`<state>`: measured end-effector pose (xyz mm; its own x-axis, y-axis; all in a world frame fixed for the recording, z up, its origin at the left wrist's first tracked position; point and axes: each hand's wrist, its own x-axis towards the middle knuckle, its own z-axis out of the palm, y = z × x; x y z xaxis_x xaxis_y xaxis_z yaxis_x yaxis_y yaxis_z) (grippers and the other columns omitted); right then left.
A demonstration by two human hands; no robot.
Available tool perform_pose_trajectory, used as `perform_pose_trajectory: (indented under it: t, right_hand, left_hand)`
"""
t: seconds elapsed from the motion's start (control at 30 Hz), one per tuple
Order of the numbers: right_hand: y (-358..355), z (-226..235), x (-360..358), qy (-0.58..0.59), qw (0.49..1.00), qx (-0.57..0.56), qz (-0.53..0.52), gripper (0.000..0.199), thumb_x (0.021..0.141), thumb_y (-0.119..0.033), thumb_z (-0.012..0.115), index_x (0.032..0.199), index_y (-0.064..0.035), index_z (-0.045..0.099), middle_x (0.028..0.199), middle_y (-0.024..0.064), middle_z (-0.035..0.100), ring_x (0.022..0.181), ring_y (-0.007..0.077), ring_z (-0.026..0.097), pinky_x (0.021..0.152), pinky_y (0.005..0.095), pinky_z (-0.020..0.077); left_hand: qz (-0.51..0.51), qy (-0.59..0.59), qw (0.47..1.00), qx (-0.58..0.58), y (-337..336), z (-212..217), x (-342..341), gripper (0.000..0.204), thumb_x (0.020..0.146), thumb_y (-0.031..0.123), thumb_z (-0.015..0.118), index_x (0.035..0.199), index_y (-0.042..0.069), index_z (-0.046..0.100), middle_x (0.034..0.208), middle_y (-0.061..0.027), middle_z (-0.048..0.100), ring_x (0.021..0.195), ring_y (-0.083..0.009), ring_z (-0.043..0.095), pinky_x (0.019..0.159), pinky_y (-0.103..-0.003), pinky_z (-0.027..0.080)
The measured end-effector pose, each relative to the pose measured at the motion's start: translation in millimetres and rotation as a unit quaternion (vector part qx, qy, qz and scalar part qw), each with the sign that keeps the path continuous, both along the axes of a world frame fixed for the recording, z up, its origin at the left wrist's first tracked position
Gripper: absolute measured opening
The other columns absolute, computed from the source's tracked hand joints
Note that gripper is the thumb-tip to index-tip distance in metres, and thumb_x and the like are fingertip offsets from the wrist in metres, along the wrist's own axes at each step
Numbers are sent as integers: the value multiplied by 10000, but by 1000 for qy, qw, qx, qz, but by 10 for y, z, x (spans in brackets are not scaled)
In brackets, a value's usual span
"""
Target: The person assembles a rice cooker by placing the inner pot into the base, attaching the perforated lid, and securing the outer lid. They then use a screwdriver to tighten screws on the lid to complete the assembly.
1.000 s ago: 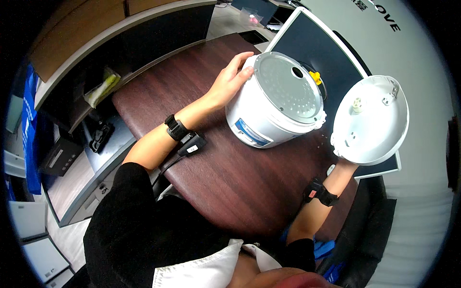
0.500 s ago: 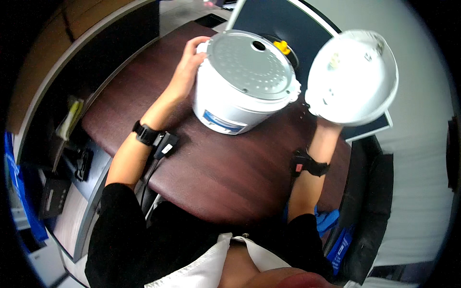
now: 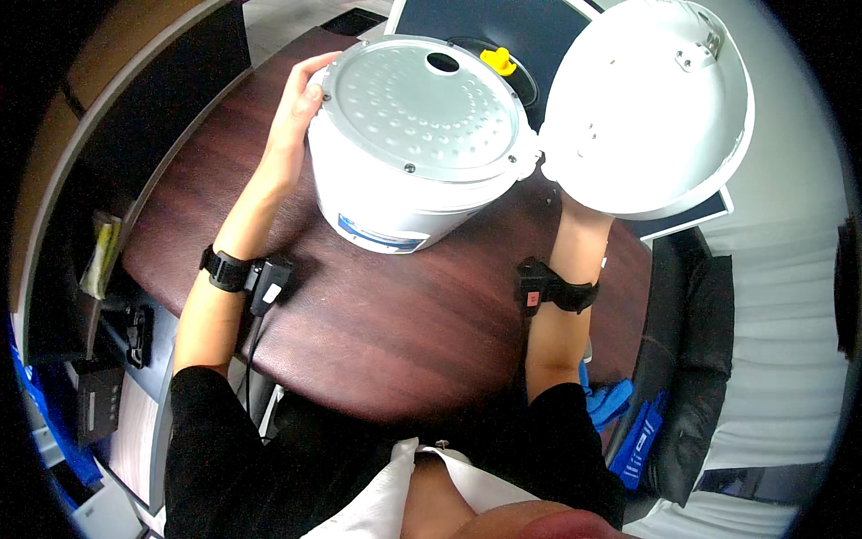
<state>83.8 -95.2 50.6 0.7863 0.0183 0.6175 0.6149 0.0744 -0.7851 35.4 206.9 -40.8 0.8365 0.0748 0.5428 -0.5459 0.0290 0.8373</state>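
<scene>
A white round appliance (image 3: 386,198), shaped like a rice cooker, stands tilted toward me on the table. A silver dimpled plate (image 3: 395,117) with a round hole and screws along its edge covers its top. My left hand (image 3: 301,108) is closed on its left rim, thumb and fingers against the side. To the right, a white domed cover (image 3: 637,135) is raised with its hollow inside facing me. My right hand (image 3: 585,208) holds it from behind and below, its fingers hidden. The cover's edge meets the appliance's rim; I cannot tell if they are joined.
The dark red-brown tabletop (image 3: 404,332) lies beneath. A yellow knob-like piece (image 3: 497,61) sits on a dark round thing behind the appliance. A dark panel with a white frame (image 3: 503,22) stands at the back, a grey partition (image 3: 180,99) at left, a black chair (image 3: 696,359) at right.
The appliance and cover have shifted left and a little nearer in the view, with both hands still on them. The cover's inside shows more fully now.
</scene>
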Motion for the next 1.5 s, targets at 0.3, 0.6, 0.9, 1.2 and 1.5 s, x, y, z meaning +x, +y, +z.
perform_pose_trajectory:
  t: [0.3,0.6,0.9,1.2,1.5]
  right_hand:
    - [27,-15,-53,8,999,3,31,345,889,-37,551,1227,29,532,1032,91,632,789,100,591,634,210,462]
    - [46,-196,-628,-9,997,14,78,345,888,-43,557,1224,31,532,1034,92,633,793,101,594,640,211,465]
    - [56,-76,-289,15,997,20,68,345,888,-48,563,1221,33,532,1035,93,634,797,101,597,646,212,468]
    - [69,-217,-622,-1,997,13,81,345,887,-54,570,1218,35,532,1036,94,635,801,102,600,653,212,471]
    - [88,-75,-198,28,997,18,62,345,887,-59,576,1215,37,533,1038,95,636,805,103,602,659,213,474]
  left_hand:
    - [-31,2,999,5,27,24,76,749,861,537,502,1425,52,419,1419,-154,465,1306,-246,440,1101,-372,298]
    - [-34,9,999,1,11,-8,83,850,833,605,513,1450,37,373,1434,-146,449,1321,-239,430,1111,-373,299]
    - [-23,17,999,20,-2,-13,44,899,837,660,488,1462,29,346,1461,-149,421,1346,-237,405,1127,-374,282]
    - [-17,12,1000,14,3,-36,44,888,841,661,477,1461,39,349,1459,-145,420,1344,-238,404,1126,-379,280]
    - [-17,-4,1000,-17,-51,-30,43,807,866,606,493,1445,55,379,1422,-148,455,1311,-238,431,1102,-375,302]
